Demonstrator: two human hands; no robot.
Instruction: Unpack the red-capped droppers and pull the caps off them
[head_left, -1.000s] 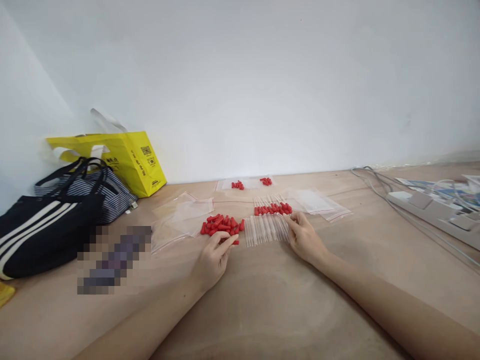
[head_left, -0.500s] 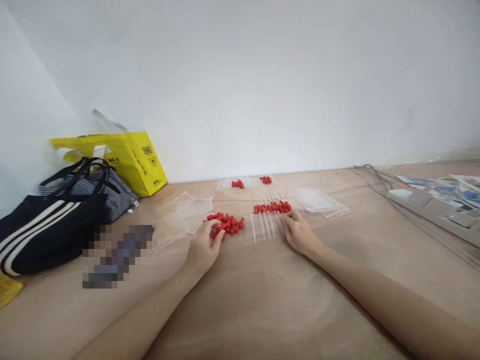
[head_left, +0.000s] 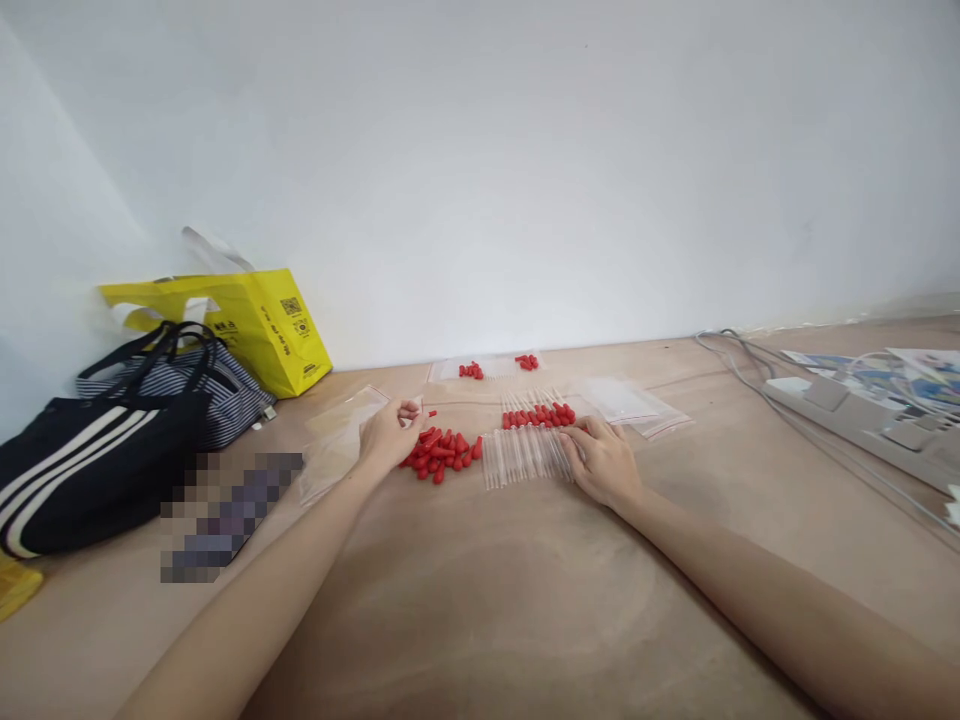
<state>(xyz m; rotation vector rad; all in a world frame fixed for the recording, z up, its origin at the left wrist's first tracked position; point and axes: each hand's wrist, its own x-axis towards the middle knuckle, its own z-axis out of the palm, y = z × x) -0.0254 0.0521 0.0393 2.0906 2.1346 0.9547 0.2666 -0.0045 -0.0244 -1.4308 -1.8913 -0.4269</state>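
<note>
My left hand (head_left: 391,432) is closed in a pinch above the left side of a pile of red rubber dropper bulbs (head_left: 437,457). A small red bulb tip (head_left: 432,413) pokes out past its fingers. To the right of the pile, thin clear dropper tubes (head_left: 523,458) lie side by side in a row. My right hand (head_left: 604,462) rests at the right end of this row, its thumb and fingers pinched on the top of the last tube. Behind the row lie droppers with red bulbs fitted (head_left: 536,415), their pale stems pointing away from me.
Clear zip bags lie left (head_left: 330,435) and right (head_left: 626,408). Near the wall, another clear bag (head_left: 495,366) holds red-bulbed droppers. Far left stand a yellow bag (head_left: 292,340) and a dark striped bag (head_left: 112,480). A power strip (head_left: 847,420) with cables lies at right.
My left hand has lifted from the pile and moved up and left with a red bulb in its fingers. My right hand has stayed by the tubes.
</note>
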